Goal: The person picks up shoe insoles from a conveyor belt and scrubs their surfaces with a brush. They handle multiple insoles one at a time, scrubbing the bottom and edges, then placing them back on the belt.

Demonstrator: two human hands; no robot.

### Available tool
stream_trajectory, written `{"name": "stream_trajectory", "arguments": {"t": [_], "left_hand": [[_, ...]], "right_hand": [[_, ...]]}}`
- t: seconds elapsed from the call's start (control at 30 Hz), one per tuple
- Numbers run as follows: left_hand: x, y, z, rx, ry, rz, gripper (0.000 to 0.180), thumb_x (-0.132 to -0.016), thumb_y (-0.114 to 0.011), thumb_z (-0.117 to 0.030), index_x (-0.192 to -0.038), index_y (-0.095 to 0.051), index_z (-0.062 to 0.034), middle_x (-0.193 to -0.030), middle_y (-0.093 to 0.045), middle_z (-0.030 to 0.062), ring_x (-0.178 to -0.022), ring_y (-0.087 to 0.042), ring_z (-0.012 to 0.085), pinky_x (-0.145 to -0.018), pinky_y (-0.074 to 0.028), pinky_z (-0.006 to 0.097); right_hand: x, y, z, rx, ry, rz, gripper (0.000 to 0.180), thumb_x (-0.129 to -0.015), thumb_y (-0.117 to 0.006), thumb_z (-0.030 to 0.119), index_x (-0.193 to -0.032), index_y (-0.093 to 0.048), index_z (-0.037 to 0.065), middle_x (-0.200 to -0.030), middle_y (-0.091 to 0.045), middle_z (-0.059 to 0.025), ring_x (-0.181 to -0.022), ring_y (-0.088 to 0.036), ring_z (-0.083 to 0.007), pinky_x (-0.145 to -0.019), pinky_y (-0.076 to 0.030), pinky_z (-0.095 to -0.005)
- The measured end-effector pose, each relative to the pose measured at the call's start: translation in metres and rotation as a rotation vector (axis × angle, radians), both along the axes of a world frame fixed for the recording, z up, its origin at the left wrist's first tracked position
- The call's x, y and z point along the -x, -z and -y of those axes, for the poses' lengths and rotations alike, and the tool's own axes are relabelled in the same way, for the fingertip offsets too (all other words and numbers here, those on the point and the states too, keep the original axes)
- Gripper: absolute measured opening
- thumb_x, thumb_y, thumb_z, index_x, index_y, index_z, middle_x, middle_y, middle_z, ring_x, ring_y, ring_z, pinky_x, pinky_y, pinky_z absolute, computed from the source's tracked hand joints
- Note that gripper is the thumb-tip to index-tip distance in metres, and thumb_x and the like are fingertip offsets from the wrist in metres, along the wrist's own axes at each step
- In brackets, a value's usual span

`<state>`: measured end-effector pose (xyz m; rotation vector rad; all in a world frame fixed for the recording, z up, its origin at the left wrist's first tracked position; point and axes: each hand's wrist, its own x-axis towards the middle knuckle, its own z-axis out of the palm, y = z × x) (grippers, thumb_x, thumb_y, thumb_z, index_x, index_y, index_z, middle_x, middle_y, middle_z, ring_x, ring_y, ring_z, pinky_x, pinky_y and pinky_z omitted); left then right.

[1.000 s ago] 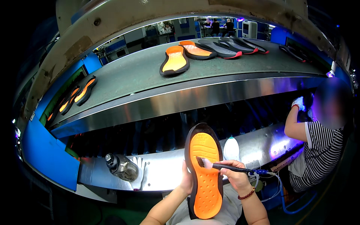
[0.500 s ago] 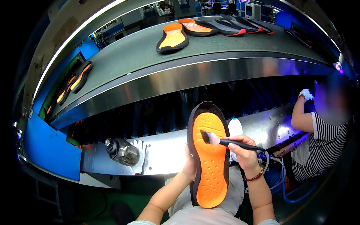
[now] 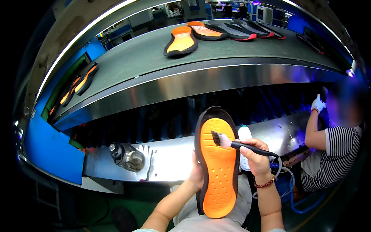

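An orange shoe sole with a raised black rim (image 3: pixel 218 176) stands upright in front of my lap, its orange inner face toward me. My left hand (image 3: pixel 197 172) grips the sole by its left edge; the fingertips behind it are hidden. A brush with a black handle and pale, dark-tipped bristles (image 3: pixel 221 139) is held in my right hand (image 3: pixel 257 156), fingers closed round the handle. The bristles are at the upper part of the orange face, by its moulded grooves. A thin tube seems to run from the handle's end.
Soles, orange (image 3: pixel 181 40) and grey-black (image 3: pixel 232 31), lie on a green conveyor belt (image 3: pixel 127 63). On the metal ledge (image 3: pixel 166 154) are a dark bottle (image 3: pixel 126 156), a white glove (image 3: pixel 145 162) and a white object (image 3: pixel 244 133). A co-worker in a striped shirt (image 3: pixel 342 150) sits at right.
The brush has shifted slightly right across the orange face, its bristles tilting upward. The co-worker's gloved hand has risen a little. The whole view has shifted slightly.
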<state>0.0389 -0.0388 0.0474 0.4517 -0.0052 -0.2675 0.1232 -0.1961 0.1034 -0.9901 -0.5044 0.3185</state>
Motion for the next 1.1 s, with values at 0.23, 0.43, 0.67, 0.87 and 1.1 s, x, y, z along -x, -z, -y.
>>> {"name": "stream_trajectory", "arguments": {"t": [0.23,0.43,0.67,0.87,1.1], "left_hand": [[0.0043,0.0074,-0.0046,0.295,0.003,0.112,0.087,-0.077,-0.017,-0.075,-0.136,-0.03,-0.0125,-0.132,-0.042,0.0094,-0.115,-0.048,0.0244,-0.096,-0.039,0.04],[0.0061,0.0039,-0.0059,0.132,0.011,0.087,0.085,-0.078,-0.015,-0.073,-0.135,-0.031,-0.0127,-0.131,-0.044,0.0091,-0.114,-0.049,0.0238,-0.096,-0.039,0.039],[0.0052,0.005,-0.0065,0.049,-0.028,0.045,0.082,-0.08,-0.018,-0.072,-0.133,-0.034,-0.0114,-0.127,-0.048,0.0095,-0.111,-0.051,0.0233,-0.095,-0.04,0.038],[0.0049,0.0034,-0.0072,0.056,-0.065,0.0,0.081,-0.08,-0.02,-0.071,-0.132,-0.036,-0.0104,-0.125,-0.049,0.0094,-0.11,-0.052,0.0231,-0.094,-0.041,0.037],[0.0025,-0.001,-0.0045,0.186,-0.097,0.09,0.078,-0.081,-0.026,-0.07,-0.128,-0.041,-0.0093,-0.121,-0.053,0.008,-0.105,-0.055,0.0218,-0.091,-0.043,0.035]], "right_hand": [[0.004,-0.001,-0.0016,-0.01,0.024,-0.006,0.021,-0.075,-0.061,-0.005,-0.096,-0.06,-0.005,-0.096,-0.064,-0.0172,-0.089,-0.062,-0.0215,-0.086,-0.048,-0.0308],[0.0049,0.0017,-0.0026,0.004,0.01,-0.016,0.021,-0.075,-0.061,-0.005,-0.096,-0.06,-0.004,-0.097,-0.063,-0.0171,-0.091,-0.062,-0.022,-0.087,-0.047,-0.031],[0.0053,-0.002,-0.0036,-0.037,0.002,0.008,0.022,-0.075,-0.061,-0.006,-0.097,-0.061,-0.004,-0.097,-0.063,-0.017,-0.091,-0.062,-0.0218,-0.087,-0.048,-0.0312],[0.0045,-0.0044,-0.0027,-0.014,-0.002,0.015,0.022,-0.076,-0.062,-0.005,-0.097,-0.061,-0.004,-0.097,-0.064,-0.0163,-0.09,-0.062,-0.0199,-0.084,-0.049,-0.0293],[0.0022,-0.0008,-0.0015,0.083,0.036,-0.013,0.021,-0.076,-0.059,-0.006,-0.097,-0.06,-0.005,-0.096,-0.064,-0.0172,-0.09,-0.062,-0.0212,-0.086,-0.047,-0.0312]]}}
